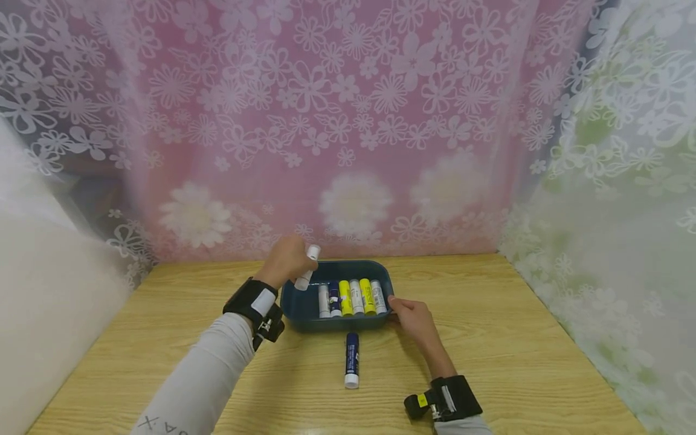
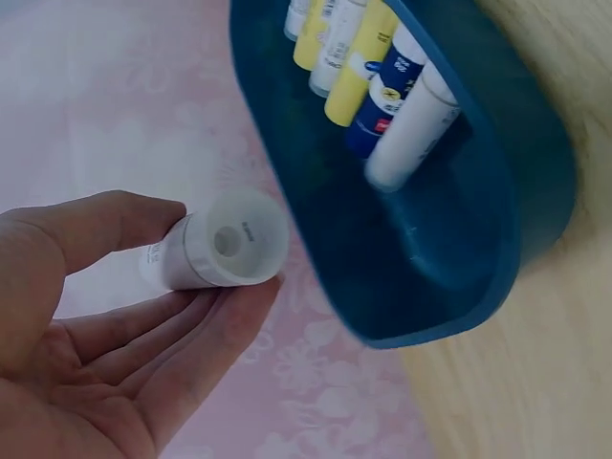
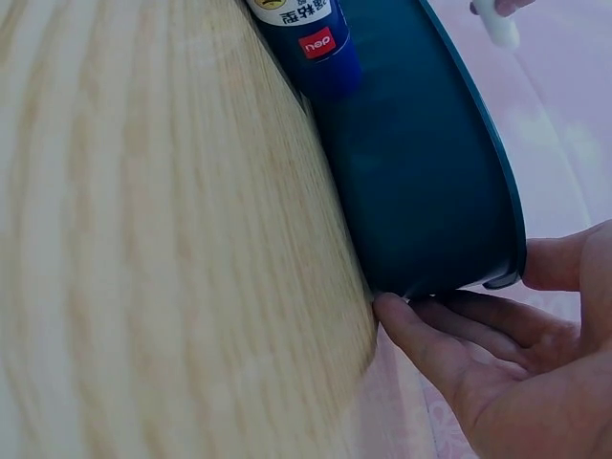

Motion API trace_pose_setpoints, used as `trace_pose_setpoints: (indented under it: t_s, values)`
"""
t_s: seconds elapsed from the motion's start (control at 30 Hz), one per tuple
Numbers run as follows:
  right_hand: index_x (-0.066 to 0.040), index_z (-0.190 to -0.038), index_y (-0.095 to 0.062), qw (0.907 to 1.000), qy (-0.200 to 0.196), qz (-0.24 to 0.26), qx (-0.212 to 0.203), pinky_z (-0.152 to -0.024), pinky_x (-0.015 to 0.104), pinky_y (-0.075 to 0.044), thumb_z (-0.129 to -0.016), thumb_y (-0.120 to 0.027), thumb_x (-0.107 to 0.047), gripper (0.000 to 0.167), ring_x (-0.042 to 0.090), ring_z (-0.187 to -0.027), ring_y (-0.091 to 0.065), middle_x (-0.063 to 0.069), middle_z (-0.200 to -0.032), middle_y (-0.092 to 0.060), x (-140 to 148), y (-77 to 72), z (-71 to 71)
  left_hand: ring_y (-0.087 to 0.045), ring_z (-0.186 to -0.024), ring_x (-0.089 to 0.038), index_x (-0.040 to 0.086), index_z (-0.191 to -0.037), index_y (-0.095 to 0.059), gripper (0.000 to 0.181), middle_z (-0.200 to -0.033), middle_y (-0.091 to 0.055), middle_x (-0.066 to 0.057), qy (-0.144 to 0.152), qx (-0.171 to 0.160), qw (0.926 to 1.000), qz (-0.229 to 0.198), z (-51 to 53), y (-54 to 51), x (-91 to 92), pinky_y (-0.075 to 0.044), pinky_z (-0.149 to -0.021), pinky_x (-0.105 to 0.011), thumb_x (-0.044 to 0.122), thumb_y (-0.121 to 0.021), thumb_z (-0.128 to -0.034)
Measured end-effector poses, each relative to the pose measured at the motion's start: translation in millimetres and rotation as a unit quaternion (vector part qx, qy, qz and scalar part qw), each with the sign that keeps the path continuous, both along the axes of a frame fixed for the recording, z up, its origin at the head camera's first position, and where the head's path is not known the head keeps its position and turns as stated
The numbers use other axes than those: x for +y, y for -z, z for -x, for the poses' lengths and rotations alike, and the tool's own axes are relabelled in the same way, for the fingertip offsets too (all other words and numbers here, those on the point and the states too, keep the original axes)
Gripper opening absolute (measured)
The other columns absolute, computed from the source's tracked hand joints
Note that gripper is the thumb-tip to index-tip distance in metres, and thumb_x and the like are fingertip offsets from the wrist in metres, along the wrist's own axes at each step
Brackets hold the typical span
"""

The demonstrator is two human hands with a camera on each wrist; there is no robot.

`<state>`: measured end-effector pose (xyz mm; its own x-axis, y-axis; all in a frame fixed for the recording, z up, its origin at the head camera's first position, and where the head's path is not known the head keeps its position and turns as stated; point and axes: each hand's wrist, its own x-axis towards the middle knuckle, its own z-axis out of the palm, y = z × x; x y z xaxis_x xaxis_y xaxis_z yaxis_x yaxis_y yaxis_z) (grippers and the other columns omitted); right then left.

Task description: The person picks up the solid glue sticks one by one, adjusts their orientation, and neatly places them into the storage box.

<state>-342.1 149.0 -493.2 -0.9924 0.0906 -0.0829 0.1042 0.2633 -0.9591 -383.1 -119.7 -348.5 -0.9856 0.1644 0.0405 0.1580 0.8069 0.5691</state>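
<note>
My left hand [image 1: 284, 263] pinches a white glue stick [image 1: 305, 278] between thumb and fingers, over the left end of a dark teal plastic bin [image 1: 310, 325]. In the left wrist view the hollow end of that white stick [image 2: 251, 237] faces the camera, beside the bin's rim. My right hand [image 1: 417, 323] grips the right end of the bin, its thumb at the rim and its fingers against the lower wall in the right wrist view. Inside the bin, several glue sticks [image 1: 356, 296] in white, yellow and dark blue lie side by side towards the right.
A dark blue glue stick [image 1: 351, 357] with a white end lies on the wooden table [image 1: 489, 338] in front of the bin. Behind the table hangs a pink flowered curtain [image 1: 348, 133], with pale sheer curtains on both sides.
</note>
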Motion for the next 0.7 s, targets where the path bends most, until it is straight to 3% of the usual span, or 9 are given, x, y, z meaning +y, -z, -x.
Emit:
trace_pose_setpoints:
  t_s: [0.13, 0.37, 0.5, 0.7]
  values:
    - [0.010, -0.132, -0.061, 1.0000, -0.002, 0.003, 0.001, -0.094, 0.043, -0.059, -0.105, -0.056, -0.028, 0.047, 0.038, -0.119, -0.067, 0.029, -0.133, -0.063, 0.6, 0.3, 0.1, -0.071, -0.064, -0.028, -0.009, -0.090, -0.068, 0.019, -0.084, -0.070, -0.021, -0.021, 0.006, 0.9996, -0.015, 5.0, 10.1, 0.0, -0.061, -0.052, -0.034, 0.008, -0.075, -0.0839]
    - [0.010, -0.131, -0.062, 1.0000, 0.000, 0.003, 0.007, -0.093, 0.042, -0.060, -0.105, -0.055, -0.027, 0.046, 0.037, -0.117, -0.068, 0.028, -0.131, -0.065, 0.1, -0.6, 0.4, -0.068, -0.056, -0.028, -0.011, -0.088, -0.067, 0.018, -0.076, -0.068, -0.021, -0.050, 0.029, 0.9965, -0.059, 10.3, 32.0, 5.2, -0.057, -0.045, -0.031, 0.003, -0.074, -0.0796]
    - [0.010, -0.131, -0.062, 1.0000, -0.001, 0.004, 0.008, -0.093, 0.043, -0.060, -0.105, -0.055, -0.026, 0.045, 0.037, -0.117, -0.068, 0.029, -0.130, -0.065, 0.2, -1.0, 0.1, -0.066, -0.055, -0.027, -0.010, -0.087, -0.069, 0.017, -0.075, -0.067, -0.019, -0.064, 0.049, 0.9956, -0.047, 15.5, 49.7, 9.2, -0.055, -0.044, -0.030, 0.003, -0.075, -0.0777]
    - [0.010, -0.132, -0.061, 1.0000, -0.001, -0.001, 0.003, -0.093, 0.043, -0.060, -0.106, -0.054, -0.027, 0.046, 0.038, -0.119, -0.067, 0.029, -0.132, -0.063, 0.2, -0.1, 0.1, -0.067, -0.076, -0.030, -0.011, -0.103, -0.070, 0.033, -0.091, -0.071, -0.020, -0.094, 0.051, 0.9938, -0.031, 14.8, 70.9, 15.8, -0.060, -0.065, -0.037, 0.007, -0.079, -0.0772]
